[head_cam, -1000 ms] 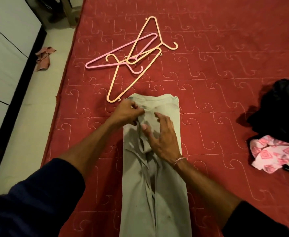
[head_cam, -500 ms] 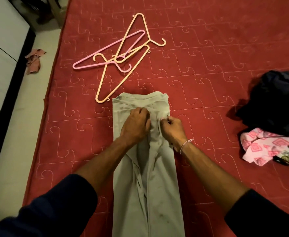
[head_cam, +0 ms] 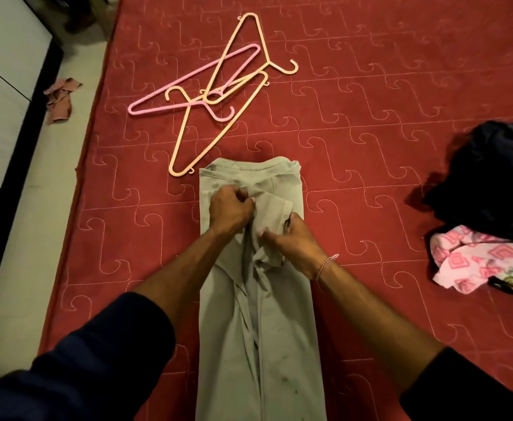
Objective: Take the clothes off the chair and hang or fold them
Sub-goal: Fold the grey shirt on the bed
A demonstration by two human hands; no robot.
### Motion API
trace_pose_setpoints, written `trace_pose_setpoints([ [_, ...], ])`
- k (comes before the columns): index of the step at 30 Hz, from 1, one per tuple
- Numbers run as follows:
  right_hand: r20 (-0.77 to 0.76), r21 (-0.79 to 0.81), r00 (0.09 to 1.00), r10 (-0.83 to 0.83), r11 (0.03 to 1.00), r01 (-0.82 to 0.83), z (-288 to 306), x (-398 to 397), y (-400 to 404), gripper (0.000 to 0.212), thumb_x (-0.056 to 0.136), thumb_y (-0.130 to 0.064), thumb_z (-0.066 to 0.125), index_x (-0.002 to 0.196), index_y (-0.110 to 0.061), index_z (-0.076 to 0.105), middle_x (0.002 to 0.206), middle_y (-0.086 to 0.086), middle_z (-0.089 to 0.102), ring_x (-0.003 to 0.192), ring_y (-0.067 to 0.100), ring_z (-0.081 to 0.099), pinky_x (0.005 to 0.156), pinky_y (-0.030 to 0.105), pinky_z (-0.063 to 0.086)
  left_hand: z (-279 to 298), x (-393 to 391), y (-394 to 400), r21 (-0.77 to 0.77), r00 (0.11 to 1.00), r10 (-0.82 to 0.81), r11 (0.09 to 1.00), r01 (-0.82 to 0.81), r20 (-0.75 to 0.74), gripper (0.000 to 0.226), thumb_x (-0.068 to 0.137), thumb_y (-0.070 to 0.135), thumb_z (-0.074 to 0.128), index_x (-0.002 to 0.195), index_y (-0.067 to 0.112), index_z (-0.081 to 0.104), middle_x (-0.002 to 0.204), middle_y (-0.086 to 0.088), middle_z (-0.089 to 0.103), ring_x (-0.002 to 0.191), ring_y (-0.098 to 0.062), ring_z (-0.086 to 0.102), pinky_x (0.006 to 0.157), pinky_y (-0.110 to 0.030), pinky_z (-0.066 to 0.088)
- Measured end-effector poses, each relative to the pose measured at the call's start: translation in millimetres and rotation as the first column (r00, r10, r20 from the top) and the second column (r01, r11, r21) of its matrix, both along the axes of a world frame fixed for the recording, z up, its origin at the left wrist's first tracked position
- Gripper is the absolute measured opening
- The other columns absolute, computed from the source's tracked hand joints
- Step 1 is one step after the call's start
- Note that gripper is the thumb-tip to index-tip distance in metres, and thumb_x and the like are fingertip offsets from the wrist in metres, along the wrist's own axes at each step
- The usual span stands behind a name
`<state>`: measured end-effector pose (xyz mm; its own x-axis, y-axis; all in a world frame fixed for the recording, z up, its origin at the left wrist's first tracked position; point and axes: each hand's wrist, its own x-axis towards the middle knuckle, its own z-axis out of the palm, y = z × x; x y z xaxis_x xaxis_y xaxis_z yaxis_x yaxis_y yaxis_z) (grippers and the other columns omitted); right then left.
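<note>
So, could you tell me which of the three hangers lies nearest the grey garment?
The lower cream hanger: its corner almost touches the garment; the pink hanger and upper cream hanger lie farther up.

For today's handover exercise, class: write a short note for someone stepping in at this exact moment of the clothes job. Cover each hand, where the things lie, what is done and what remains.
Left hand: grips cloth near the top of the grey-green garment.
Right hand: pinches a fold of the same garment beside it.
The garment lies flat on the red bedspread, folded into a long narrow strip.
Three hangers, two cream and one pink, lie tangled just beyond it.
To the right wait a dark pile and a pink patterned garment.
Done: lengthwise fold.
Left: finish this fold, then hang or fold the rest.
</note>
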<state>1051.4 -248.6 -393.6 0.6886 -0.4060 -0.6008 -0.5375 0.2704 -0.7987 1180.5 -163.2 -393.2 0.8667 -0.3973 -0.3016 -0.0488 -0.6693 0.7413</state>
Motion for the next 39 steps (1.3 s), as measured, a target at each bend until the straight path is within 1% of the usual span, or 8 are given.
trace_pose_setpoints([
  [5, -0.090, -0.188, 0.994, 0.063, 0.979, -0.079, -2.8, 3.9, 6.7, 0.055, 0.076, -0.035, 0.067, 0.129, -0.020, 0.060, 0.118, 0.001, 0.071, 0.107, 0.024, 0.068, 0.091, 0.046, 0.058, 4.0, 0.6, -4.5, 0.051, 0.989, -0.008, 0.999, 0.000, 0.150, 0.021, 0.096, 0.029, 0.064, 0.103, 0.009, 0.068, 0.097, -0.007, 0.071, 0.085, -0.021, 0.065, 0.073, -0.029, 0.050],
  [10, -0.037, 0.261, 0.996, -0.086, 0.961, 0.092, 6.4, 3.7, 10.1, 0.030, 0.096, -0.012, 0.061, 0.126, -0.008, 0.060, 0.094, 0.009, 0.073, 0.084, 0.024, 0.071, 0.060, 0.037, 0.061, 1.4, -2.6, -2.5, 0.023, 0.982, 0.021, 0.999, -0.026, 0.187, 0.026, 0.097, 0.034, 0.060, 0.104, 0.009, 0.064, 0.100, -0.007, 0.069, 0.091, -0.023, 0.065, 0.073, -0.032, 0.050],
  [15, -0.098, 0.349, 0.989, -0.110, 0.927, 0.138, 3.4, 3.4, 10.4, 0.040, 0.083, -0.035, 0.075, 0.119, -0.019, 0.067, 0.111, 0.006, 0.075, 0.109, 0.028, 0.068, 0.095, 0.053, 0.054, 0.8, -2.4, 6.2, 0.082, 0.969, 0.027, 0.995, -0.048, 0.244, 0.024, 0.097, 0.036, 0.057, 0.100, 0.013, 0.056, 0.090, -0.006, 0.066, 0.083, -0.025, 0.065, 0.073, -0.040, 0.056],
  [23, 0.148, 0.289, 0.988, -0.053, 0.957, 0.008, 6.5, -3.6, 11.1, 0.047, 0.093, -0.003, 0.067, 0.132, -0.024, 0.053, 0.112, 0.004, 0.071, 0.090, 0.016, 0.070, 0.057, 0.038, 0.057, 2.5, -9.0, 17.0, 0.106, 0.998, -0.046, 0.993, 0.042, 0.033, 0.068, 0.102, 0.057, 0.036, 0.073, 0.003, 0.067, 0.066, -0.012, 0.067, 0.062, -0.029, 0.066, 0.064, -0.045, 0.057],
  [30, 0.109, 0.428, 0.991, -0.073, 0.903, 0.020, 3.4, -4.8, 6.9, 0.033, 0.099, -0.011, 0.059, 0.132, -0.009, 0.061, 0.121, 0.013, 0.071, 0.106, 0.027, 0.069, 0.093, 0.045, 0.054, -0.2, -12.1, 15.6, -0.006, 0.992, 0.024, 1.000, -0.025, -0.127, 0.017, 0.098, 0.022, 0.052, 0.102, 0.012, 0.065, 0.094, -0.012, 0.070, 0.078, -0.029, 0.065, 0.059, -0.037, 0.054],
  [32, 0.119, 0.445, 0.988, -0.099, 0.895, 0.036, 5.3, -5.4, 7.5, 0.031, 0.099, -0.012, 0.058, 0.130, -0.008, 0.062, 0.112, 0.013, 0.073, 0.092, 0.021, 0.073, 0.083, 0.041, 0.060, -3.0, -13.9, 16.6, -0.042, 0.989, 0.045, 0.998, -0.051, -0.144, 0.009, 0.097, 0.021, 0.056, 0.102, 0.019, 0.063, 0.091, -0.011, 0.070, 0.075, -0.025, 0.064, 0.056, -0.033, 0.052],
  [34, 0.139, 0.428, 0.978, -0.155, 0.900, 0.082, 4.7, -4.9, 8.2, 0.030, 0.100, -0.010, 0.057, 0.130, -0.011, 0.061, 0.100, 0.005, 0.073, 0.069, 0.009, 0.071, 0.055, 0.025, 0.057, -4.6, -15.9, 17.1, -0.061, 0.988, 0.071, 0.995, -0.080, -0.137, 0.003, 0.097, 0.025, 0.059, 0.097, 0.022, 0.061, 0.086, -0.006, 0.070, 0.075, -0.024, 0.066, 0.065, -0.038, 0.057],
  [39, 0.179, 0.035, 0.983, -0.043, 0.999, 0.037, -8.8, 0.1, 11.7, 0.051, 0.101, -0.003, 0.051, 0.142, -0.033, 0.049, 0.074, -0.012, 0.068, 0.060, 0.010, 0.062, 0.050, 0.027, 0.049, -6.4, -22.7, 17.6, -0.054, 0.990, 0.112, 0.993, -0.108, 0.089, 0.018, 0.098, 0.030, 0.059, 0.103, 0.013, 0.056, 0.092, -0.002, 0.063, 0.083, -0.023, 0.063, 0.070, -0.036, 0.052],
])
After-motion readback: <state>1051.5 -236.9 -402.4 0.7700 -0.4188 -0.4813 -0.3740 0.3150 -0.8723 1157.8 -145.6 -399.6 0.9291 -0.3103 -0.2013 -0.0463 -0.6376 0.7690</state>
